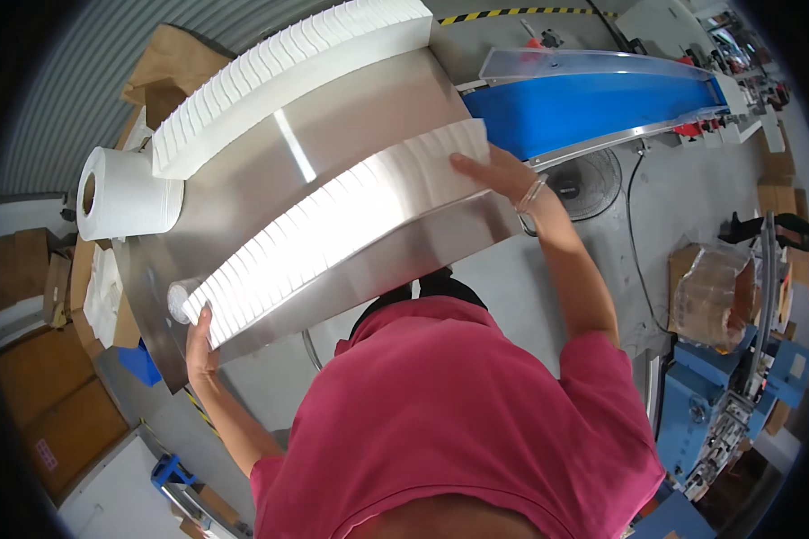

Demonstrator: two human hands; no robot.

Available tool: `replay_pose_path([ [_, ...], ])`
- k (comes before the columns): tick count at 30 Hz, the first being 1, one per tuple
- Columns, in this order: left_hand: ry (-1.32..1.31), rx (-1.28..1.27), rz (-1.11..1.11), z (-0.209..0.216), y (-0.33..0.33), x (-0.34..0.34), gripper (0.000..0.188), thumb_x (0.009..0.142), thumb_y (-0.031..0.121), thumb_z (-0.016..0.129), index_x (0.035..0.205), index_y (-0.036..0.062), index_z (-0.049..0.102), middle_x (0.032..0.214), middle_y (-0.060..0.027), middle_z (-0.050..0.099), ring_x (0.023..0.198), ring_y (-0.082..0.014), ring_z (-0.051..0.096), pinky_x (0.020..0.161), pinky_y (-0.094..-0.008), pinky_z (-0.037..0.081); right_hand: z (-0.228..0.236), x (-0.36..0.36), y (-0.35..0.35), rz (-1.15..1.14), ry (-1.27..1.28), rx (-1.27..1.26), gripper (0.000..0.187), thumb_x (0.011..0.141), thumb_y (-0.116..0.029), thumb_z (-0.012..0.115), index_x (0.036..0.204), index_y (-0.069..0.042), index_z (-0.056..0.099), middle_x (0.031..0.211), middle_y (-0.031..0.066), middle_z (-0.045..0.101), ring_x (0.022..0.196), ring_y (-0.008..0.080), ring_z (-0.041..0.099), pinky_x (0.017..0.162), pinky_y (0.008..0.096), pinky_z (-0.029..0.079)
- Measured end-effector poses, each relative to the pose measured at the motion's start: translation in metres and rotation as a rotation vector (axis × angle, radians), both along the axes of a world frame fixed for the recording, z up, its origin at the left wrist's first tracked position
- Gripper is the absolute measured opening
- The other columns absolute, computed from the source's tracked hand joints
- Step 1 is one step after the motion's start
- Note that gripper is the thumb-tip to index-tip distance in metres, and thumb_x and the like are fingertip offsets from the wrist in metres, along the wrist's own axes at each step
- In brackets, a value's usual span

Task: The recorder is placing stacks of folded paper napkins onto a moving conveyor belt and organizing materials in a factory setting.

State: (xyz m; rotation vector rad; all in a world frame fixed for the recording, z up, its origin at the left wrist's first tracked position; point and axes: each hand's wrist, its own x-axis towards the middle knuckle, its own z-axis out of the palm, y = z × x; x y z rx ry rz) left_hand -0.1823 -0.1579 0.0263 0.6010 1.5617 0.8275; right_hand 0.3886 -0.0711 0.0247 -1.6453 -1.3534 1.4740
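A long row of white folded tissues (333,225) lies along the near side of the stainless steel table (234,216). At its left end, my left hand (202,346) grips the stack, the thumb resting on the ridged face. My right hand (499,175) holds the other end, with its thumb on top and the fingers partly hidden behind. Between them the row bows slightly. A second long row of white folded tissues (297,85) stands along the table's far side, apart from both hands. Close to my left hand is a small whitish roll (180,301).
A large white paper roll (130,193) sits at the table's left corner. To the right runs a blue conveyor belt (593,108) with clear side guards. A floor fan (584,184) is below it. Cardboard boxes (710,296) and blue machinery (692,404) stand farther right.
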Motion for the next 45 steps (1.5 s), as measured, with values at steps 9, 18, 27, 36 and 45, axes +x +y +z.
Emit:
replay_pose_path([
  [9,0.009,-0.002,0.016,0.013,0.014,0.004,0.076,0.074,0.037,0.070,0.129,-0.0026,0.036,0.126,-0.0086,0.046,0.117,-0.0209,0.043,0.099,-0.0335,0.030,-0.001,0.006,-0.004,-0.080,-0.152,-0.043,0.088,0.072,-0.057,0.059,0.118,0.015,0.040,0.108,0.0231,0.056,0.101,0.0283,0.054,0.088,0.0313,0.040],
  [18,0.095,-0.013,0.002,0.018,0.013,0.011,0.079,0.073,0.034,0.071,0.131,-0.0026,0.032,0.127,-0.0104,0.044,0.120,-0.0211,0.040,0.099,-0.0334,0.029,-0.018,0.016,0.003,-0.377,0.361,-0.179,0.047,0.082,-0.034,0.059,0.110,0.003,0.051,0.096,0.0073,0.059,0.082,0.0142,0.057,0.073,0.0252,0.045],
  [27,-0.010,0.014,0.042,0.008,0.009,-0.004,0.079,0.072,0.038,0.071,0.130,-0.0018,0.035,0.124,-0.0089,0.048,0.114,-0.0211,0.045,0.094,-0.0342,0.036,0.004,0.027,-0.002,-0.256,0.129,-0.158,0.035,0.082,-0.025,0.057,0.103,0.003,0.054,0.098,0.0167,0.059,0.085,0.0258,0.059,0.074,0.0348,0.048],
  [36,0.033,-0.003,0.050,0.009,0.009,-0.001,0.076,0.073,0.038,0.070,0.130,0.0007,0.036,0.124,-0.0080,0.048,0.113,-0.0207,0.046,0.092,-0.0359,0.036,-0.023,0.066,0.022,-1.050,0.799,-0.205,0.031,0.081,-0.022,0.061,0.101,-0.001,0.053,0.090,0.0103,0.058,0.087,0.0310,0.059,0.082,0.0478,0.048],
  [45,0.029,-0.001,0.034,0.009,0.008,0.000,0.078,0.072,0.037,0.071,0.131,0.0012,0.035,0.125,-0.0081,0.047,0.115,-0.0215,0.044,0.094,-0.0365,0.035,-0.001,0.007,0.006,-0.335,0.211,-0.122,0.048,0.082,-0.037,0.060,0.109,0.002,0.055,0.094,0.0063,0.060,0.080,0.0120,0.059,0.069,0.0237,0.047],
])
